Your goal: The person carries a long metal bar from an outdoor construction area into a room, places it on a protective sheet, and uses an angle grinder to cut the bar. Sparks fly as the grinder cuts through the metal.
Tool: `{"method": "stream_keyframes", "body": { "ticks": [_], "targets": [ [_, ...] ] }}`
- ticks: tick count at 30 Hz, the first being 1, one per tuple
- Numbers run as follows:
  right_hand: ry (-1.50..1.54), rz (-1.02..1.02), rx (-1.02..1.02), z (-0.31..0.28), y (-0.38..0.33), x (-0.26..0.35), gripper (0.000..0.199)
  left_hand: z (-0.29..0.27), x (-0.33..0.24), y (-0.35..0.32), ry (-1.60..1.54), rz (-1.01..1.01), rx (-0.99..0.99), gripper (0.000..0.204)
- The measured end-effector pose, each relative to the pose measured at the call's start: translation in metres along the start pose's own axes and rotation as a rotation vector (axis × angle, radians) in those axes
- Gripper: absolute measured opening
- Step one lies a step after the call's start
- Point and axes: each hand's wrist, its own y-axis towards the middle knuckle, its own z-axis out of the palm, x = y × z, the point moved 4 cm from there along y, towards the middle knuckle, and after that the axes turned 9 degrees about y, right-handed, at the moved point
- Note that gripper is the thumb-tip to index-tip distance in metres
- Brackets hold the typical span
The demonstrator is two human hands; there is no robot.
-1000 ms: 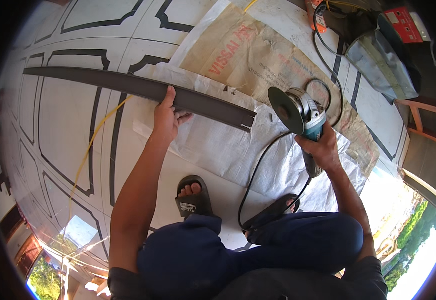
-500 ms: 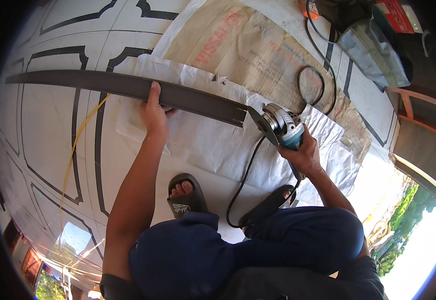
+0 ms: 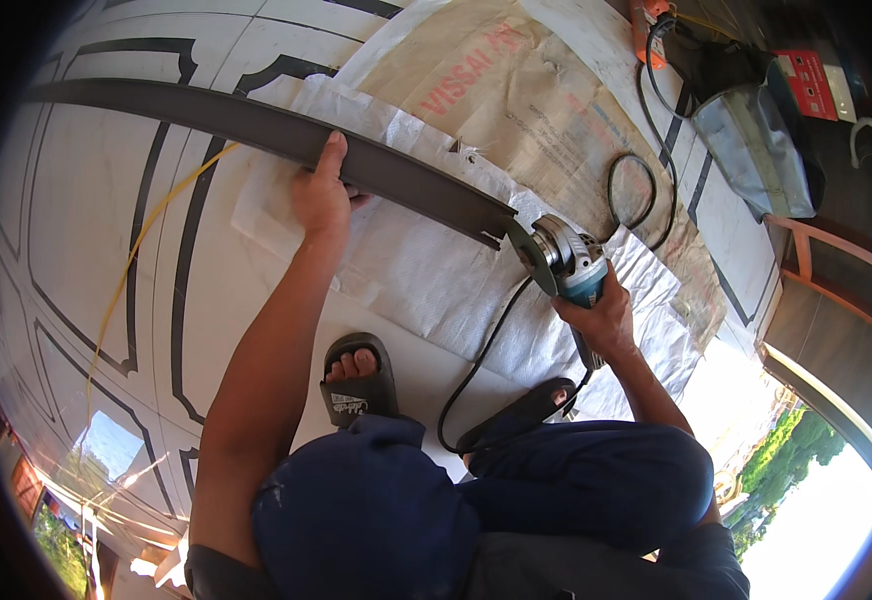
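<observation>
A long dark brown metal channel (image 3: 256, 125) slants from the far left down to the middle of the view. My left hand (image 3: 324, 195) grips it partway along, thumb on top and fingers curled beneath. Its near end is notched, with a thin tab sticking out at the corner. My right hand (image 3: 599, 312) is wrapped around the body of an angle grinder (image 3: 578, 268), teal and silver. The grinder's dark green disc (image 3: 528, 252) stands edge-on close by the channel's notched end; whether they touch I cannot tell.
Opened-out sacks (image 3: 516, 110) cover the tiled floor under the work. A black cord (image 3: 486, 365) runs from the grinder past my sandals, and a loop of cord lies on the sacks. A yellow cord (image 3: 146, 225) crosses the tiles. A grey bag (image 3: 761, 150) stands at the far right.
The channel's far left end has swung up in the view, so the bar slants more steeply. Both hands still hold their things. The whole view has turned slightly.
</observation>
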Motion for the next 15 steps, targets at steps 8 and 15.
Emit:
{"method": "stream_keyframes", "body": {
  "ticks": [8,15],
  "targets": [
    [-0.011,-0.029,0.017,-0.001,0.002,0.006,0.075,-0.002,0.003,0.002,-0.015,0.003,-0.007,0.057],
    [-0.066,-0.027,0.005,0.000,0.003,0.011,0.072,-0.001,0.004,0.004,-0.018,0.004,-0.021,0.058]
  ]
}}
